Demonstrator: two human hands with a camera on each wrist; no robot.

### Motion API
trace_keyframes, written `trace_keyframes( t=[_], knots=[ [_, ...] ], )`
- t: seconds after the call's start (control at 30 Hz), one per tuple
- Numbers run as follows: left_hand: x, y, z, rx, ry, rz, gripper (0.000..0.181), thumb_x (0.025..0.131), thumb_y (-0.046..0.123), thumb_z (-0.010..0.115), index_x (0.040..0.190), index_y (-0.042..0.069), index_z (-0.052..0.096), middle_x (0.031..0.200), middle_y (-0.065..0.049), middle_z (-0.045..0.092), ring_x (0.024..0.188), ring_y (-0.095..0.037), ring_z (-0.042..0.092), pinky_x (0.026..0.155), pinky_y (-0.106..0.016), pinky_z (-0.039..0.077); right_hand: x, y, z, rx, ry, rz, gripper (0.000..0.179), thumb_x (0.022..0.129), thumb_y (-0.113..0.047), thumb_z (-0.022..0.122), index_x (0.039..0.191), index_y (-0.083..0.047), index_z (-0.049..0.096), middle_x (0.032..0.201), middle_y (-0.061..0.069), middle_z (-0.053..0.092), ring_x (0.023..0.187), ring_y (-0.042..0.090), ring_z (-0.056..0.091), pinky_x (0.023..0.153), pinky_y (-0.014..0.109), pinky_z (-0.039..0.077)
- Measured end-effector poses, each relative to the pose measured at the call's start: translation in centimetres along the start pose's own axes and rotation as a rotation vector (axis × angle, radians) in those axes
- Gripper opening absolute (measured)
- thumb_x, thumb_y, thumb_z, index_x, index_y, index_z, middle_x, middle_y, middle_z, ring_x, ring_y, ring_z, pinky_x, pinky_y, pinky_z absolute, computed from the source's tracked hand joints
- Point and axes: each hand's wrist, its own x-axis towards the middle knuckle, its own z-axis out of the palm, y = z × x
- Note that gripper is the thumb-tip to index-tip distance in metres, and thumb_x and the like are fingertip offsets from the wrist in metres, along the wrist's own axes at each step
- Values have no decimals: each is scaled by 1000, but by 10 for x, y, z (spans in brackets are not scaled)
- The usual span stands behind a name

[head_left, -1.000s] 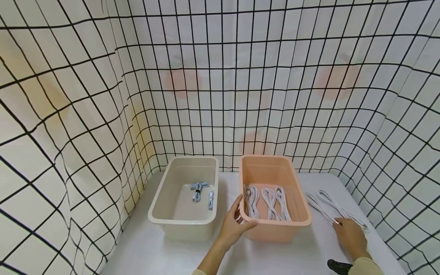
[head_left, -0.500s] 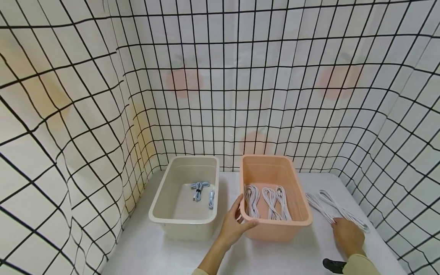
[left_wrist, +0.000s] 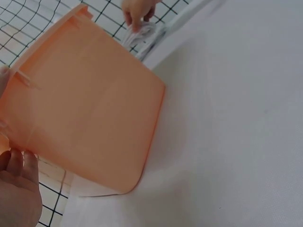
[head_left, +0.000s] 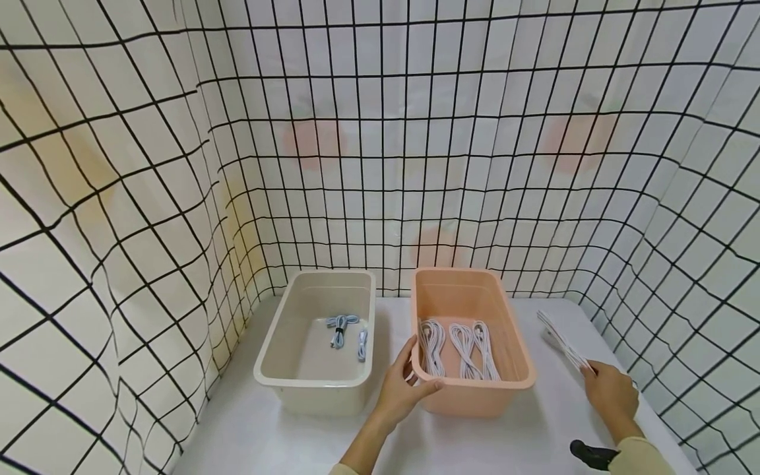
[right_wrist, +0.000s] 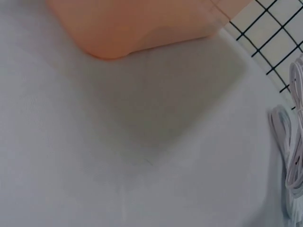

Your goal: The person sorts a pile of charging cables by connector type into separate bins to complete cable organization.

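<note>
My left hand (head_left: 396, 394) holds the near left corner of the peach plastic bin (head_left: 475, 399), thumb on the rim and fingers against the side. Inside the bin lie several coiled white cables (head_left: 431, 348). To the right of it, my right hand (head_left: 611, 394) pinches a bundled white cable (head_left: 561, 342) by its near end, raised off the table. In the right wrist view a second white cable bundle (right_wrist: 280, 127) shows behind the held cable (right_wrist: 297, 156), low by the table; the right hand itself is outside that view.
A cream bin (head_left: 315, 389) stands to the left, holding a blue-grey cable tied with a black band (head_left: 340, 330) and a smaller blue-grey bundle (head_left: 362, 345). Black netting (head_left: 382, 188) over pale cloth encloses the white table (head_left: 493, 448) at the back and sides.
My right hand has taken up a white cable bundle from the table and moved it slightly up and right. The left hand keeps its hold on the peach bin.
</note>
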Motion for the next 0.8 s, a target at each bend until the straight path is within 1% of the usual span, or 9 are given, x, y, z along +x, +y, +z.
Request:
trace_keyframes(
  t=[0.13,0.33,0.43,0.6,0.67,0.73,0.8],
  knots=[
    [0,0,0,-10,0,-6,101,83,19,90,164,23,30,164,-13,34,144,-34,42,111,-39,40,1,-5,-11,7,33,-49,34,100,-16,65,123,9,66,116,36,64,96,61,60,68,63,46],
    [0,-1,0,-8,2,-18,100,84,19,90,164,23,31,163,-16,34,143,-34,43,111,-39,40,5,-10,-25,14,-1,-58,38,101,-18,65,125,11,64,117,37,64,96,60,60,67,61,46],
    [0,0,0,0,3,-16,100,84,19,89,164,22,30,164,-16,34,144,-35,42,111,-40,40,7,-11,-33,22,-13,-66,39,101,-19,64,125,11,64,115,35,66,93,56,61,65,57,45],
    [-1,2,1,-3,2,-14,100,84,20,90,165,22,30,164,-12,34,144,-34,42,111,-40,40,6,-15,-45,42,14,-104,38,99,-19,66,121,12,66,109,32,69,87,51,64,58,49,44],
    [-1,2,1,-11,-1,-16,100,84,20,90,164,22,30,164,-10,35,144,-33,42,111,-39,39,5,-18,-49,44,37,-133,37,98,-18,67,119,13,67,108,33,69,88,52,64,56,47,45],
    [-1,2,1,-13,-1,-16,100,84,20,90,164,22,30,164,-10,35,144,-32,42,111,-37,40,4,-22,-53,41,46,-156,37,99,-19,68,119,13,68,107,34,69,90,54,63,56,48,46],
    [-1,2,1,-13,-4,-16,100,84,20,90,164,22,30,164,-10,35,144,-32,42,111,-37,40,4,-26,-58,45,48,-161,39,99,-21,68,120,12,68,109,34,68,92,57,62,58,51,46]
  ],
)
